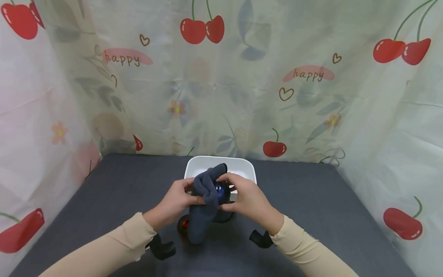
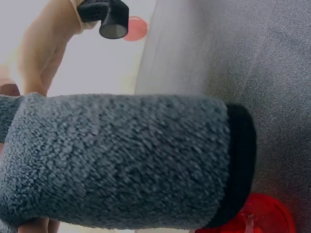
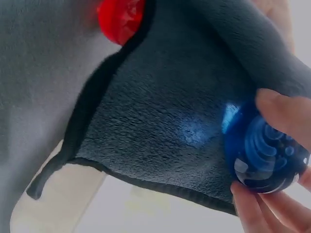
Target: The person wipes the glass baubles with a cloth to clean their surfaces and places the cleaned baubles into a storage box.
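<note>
A glossy, dark blue ball point(image 3: 265, 158) is pinched in the right grip point(image 1: 247, 195), beside a fuzzy grey, black-edged cloth point(image 1: 199, 221) hanging in folds from the left grip point(image 1: 174, 201).

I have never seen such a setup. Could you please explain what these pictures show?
There is no robot here: a person works with two bare hands. The widest picture comes from a camera worn on the head; the other two from cameras on the left and right wrists. The left hand holds a grey cloth, and the right hand holds a shiny blue ball beside it. On the dark table are a white tray and a red ball partly hidden by the cloth.
</note>
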### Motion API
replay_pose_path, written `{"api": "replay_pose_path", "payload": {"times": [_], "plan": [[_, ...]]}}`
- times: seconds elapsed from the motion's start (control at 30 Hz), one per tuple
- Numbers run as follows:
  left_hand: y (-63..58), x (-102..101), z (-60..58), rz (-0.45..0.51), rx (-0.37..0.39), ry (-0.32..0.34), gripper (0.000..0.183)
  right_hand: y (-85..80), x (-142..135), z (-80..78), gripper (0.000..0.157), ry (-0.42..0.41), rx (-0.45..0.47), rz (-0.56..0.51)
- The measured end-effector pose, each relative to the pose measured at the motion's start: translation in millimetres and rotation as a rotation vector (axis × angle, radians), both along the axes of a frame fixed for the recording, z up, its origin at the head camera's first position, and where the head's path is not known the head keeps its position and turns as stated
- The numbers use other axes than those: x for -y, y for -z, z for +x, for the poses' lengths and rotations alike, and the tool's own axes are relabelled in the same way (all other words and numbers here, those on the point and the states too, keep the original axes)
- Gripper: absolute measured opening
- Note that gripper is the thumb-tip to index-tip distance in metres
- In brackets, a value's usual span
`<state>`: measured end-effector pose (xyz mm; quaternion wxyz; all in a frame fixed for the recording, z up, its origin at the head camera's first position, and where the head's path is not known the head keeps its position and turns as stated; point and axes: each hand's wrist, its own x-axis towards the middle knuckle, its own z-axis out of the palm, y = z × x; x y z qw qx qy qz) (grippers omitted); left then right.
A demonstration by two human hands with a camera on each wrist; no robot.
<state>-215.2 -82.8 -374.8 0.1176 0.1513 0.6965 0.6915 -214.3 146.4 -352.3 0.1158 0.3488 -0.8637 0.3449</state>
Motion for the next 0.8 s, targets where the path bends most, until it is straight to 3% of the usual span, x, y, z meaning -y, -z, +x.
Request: {"api": "replay_pose_path", "payload": {"times": [0.07,0.2,0.27,0.37,0.53,0.6,0.7,0.8], "plan": [[-0.6,2,0.4,0.007,0.017,0.001,0.048,-2.1,-2,-0.6,0.059,-0.015,0.029,-0.018],[-3.4,4,1.4,0.050,0.078,0.018,0.043,-0.7,-6,-2.1,0.060,-0.108,0.261,-0.259],[-5.4,4,1.9,0.065,0.099,0.039,0.045,1.3,-5,-2.0,0.065,-0.139,0.328,-0.340],[-6.4,4,1.7,0.048,0.081,0.050,0.053,2.4,1,-0.1,0.068,-0.119,0.239,-0.259],[-4.7,6,1.9,-0.006,0.030,0.013,0.057,1.8,8,5.5,0.064,0.046,-0.127,0.067],[-4.3,7,2.2,-0.016,0.020,0.002,0.053,1.4,8,6.9,0.064,0.088,-0.203,0.121],[-4.5,8,2.6,0.005,0.030,-0.006,0.047,-0.5,7,7.5,0.064,0.089,-0.181,0.086],[-4.7,9,3.0,0.030,0.064,0.017,0.047,-0.6,2,5.7,0.064,0.011,0.043,-0.074]]}}
